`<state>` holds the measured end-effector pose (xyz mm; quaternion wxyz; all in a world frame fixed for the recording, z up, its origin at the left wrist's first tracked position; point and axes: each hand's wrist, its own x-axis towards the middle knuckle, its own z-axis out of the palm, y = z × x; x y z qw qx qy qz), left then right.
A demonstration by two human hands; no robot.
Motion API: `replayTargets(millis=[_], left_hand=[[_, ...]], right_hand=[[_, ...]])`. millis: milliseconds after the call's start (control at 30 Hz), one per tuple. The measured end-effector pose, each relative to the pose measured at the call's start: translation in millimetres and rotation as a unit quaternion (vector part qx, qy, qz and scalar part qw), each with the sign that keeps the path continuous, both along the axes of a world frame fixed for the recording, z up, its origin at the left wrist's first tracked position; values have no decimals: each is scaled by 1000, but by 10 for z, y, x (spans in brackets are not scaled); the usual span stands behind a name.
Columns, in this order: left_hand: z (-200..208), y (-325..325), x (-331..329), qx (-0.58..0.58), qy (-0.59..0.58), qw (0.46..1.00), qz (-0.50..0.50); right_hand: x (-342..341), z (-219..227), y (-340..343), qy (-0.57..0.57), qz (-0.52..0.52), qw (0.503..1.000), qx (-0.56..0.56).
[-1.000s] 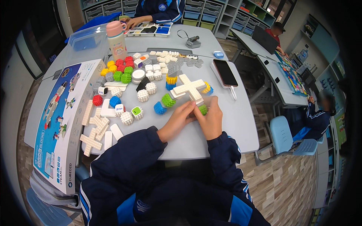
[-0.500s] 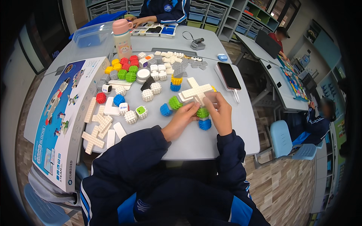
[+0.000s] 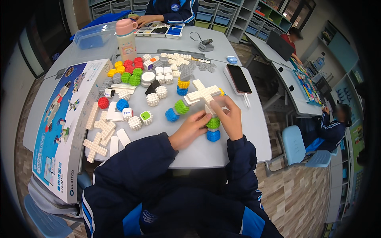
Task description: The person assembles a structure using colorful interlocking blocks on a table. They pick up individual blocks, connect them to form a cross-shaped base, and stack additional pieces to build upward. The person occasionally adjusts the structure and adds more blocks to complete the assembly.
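Near the right front of the table stands a model made of building blocks, topped by a cream cross-shaped plate (image 3: 203,92). Legs of coloured cubes spread from it: a far one with a yellow cube (image 3: 183,84), a left one with a green cube (image 3: 181,106) and a blue cube (image 3: 172,115). The near leg has another green cube (image 3: 213,123) over a blue cube (image 3: 213,136). My left hand (image 3: 190,129) pinches this near leg from the left, fingertips by its green cube. My right hand (image 3: 229,117) grips the same leg from the right, thumb just below the cross plate.
Loose cubes (image 3: 135,123) and cream plates (image 3: 95,147) lie left of the model. A large kit box (image 3: 63,127) leans along the left edge. A pink-capped bottle (image 3: 126,41) stands behind. A phone (image 3: 239,78) with a cable lies right. Another person (image 3: 172,10) sits across.
The near leg's green and blue cubes sit slightly closer to me relative to the cross plate. My left fingertips have shifted slightly nearer with them. The view has moved slightly.
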<state>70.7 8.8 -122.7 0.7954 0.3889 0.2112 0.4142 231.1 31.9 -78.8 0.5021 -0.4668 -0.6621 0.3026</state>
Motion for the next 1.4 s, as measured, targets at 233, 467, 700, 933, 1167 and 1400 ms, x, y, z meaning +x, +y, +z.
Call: replayTargets(millis=[233,467,700,933,1167,1400], left_hand=[[-5,5,-10,-12,-18,1000,-5],[-37,17,-29,-29,-38,999,-10],[-66,4,4,1,-48,999,14],[-70,-14,2,7,-73,997,25],[16,-33,-5,-25,-125,990,57],[88,-61,-7,-11,-14,987,161]], right_hand=[[2,55,-12,-24,21,997,-75],[46,6,47,29,62,993,-92],[0,30,-18,131,101,971,-172],[-19,-46,-28,114,105,971,-182],[33,-66,2,136,176,941,-257],[-71,25,-116,186,167,908,-337]])
